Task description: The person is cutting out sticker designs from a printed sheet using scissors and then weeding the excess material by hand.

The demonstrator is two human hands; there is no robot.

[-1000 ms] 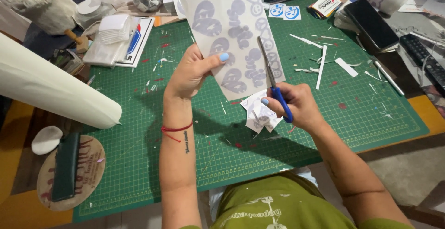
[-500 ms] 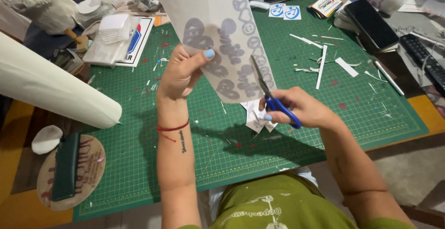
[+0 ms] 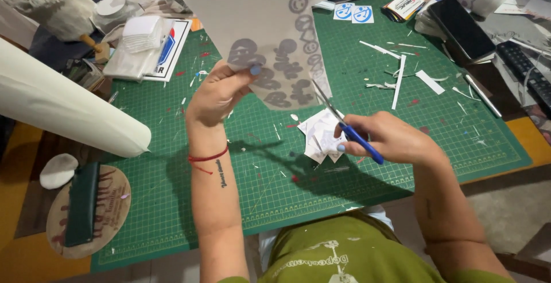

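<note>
Green cutting mat [image 3: 172, 203] covers most of the table, and above it the left hand [image 3: 221, 94] holds up a grey sticker sheet [image 3: 252, 25] printed with purple shapes. The fingers of this hand are pressed together on the lower edge of the sheet, thumb in front. The right hand [image 3: 390, 139] is closed around the blue handles of the scissors [image 3: 344, 128], and the blades touch the right border of the sheet.

Compared with one second ago, the sheet is now turned and lifted more to the left, so its printed column faces the blades at another angle. The scissors have moved lower and more to the right. I judge that the cut goes on along the outline of the shapes and is not finished.

Under the hands lies a small pile of cut white pieces [image 3: 321, 139], just beside the right hand. White paper strips [image 3: 399, 79] lie further right, well apart from the hands. A dark phone [image 3: 462, 28] rests near the far right edge of the mat. A big white roll [image 3: 63, 108] comes in from the left, near the left forearm, so the room is narrower there. The near part of the mat is free for moving.
</note>
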